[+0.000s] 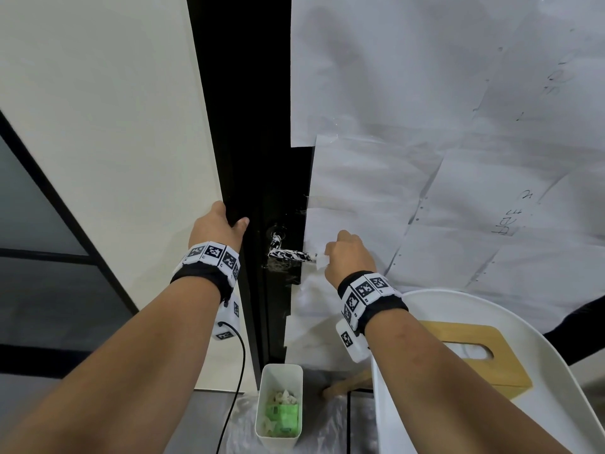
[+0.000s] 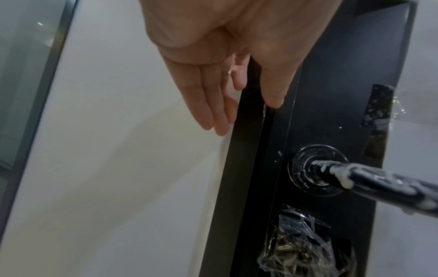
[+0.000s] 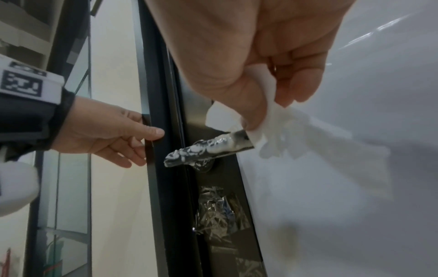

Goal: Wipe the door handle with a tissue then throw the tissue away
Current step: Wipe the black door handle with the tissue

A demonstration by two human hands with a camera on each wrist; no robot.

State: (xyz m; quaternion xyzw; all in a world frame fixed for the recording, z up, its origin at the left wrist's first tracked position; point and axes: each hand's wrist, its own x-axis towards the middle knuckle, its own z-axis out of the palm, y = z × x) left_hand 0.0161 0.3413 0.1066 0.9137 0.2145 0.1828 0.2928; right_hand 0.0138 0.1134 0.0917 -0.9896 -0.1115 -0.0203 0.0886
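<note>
While the right hand pinches a white tissue onto the free end of the door handle, the smeared lever runs level from its round mount at 9 o'clock toward the hand at 3 o'clock, so the wipe likely travels leftward. That hand is the nearer one, knuckles up, thumb under the tissue. Near 10 o'clock from the handle, the left hand braces the black door edge, fingers nearly straight, thumb across its face.
</note>
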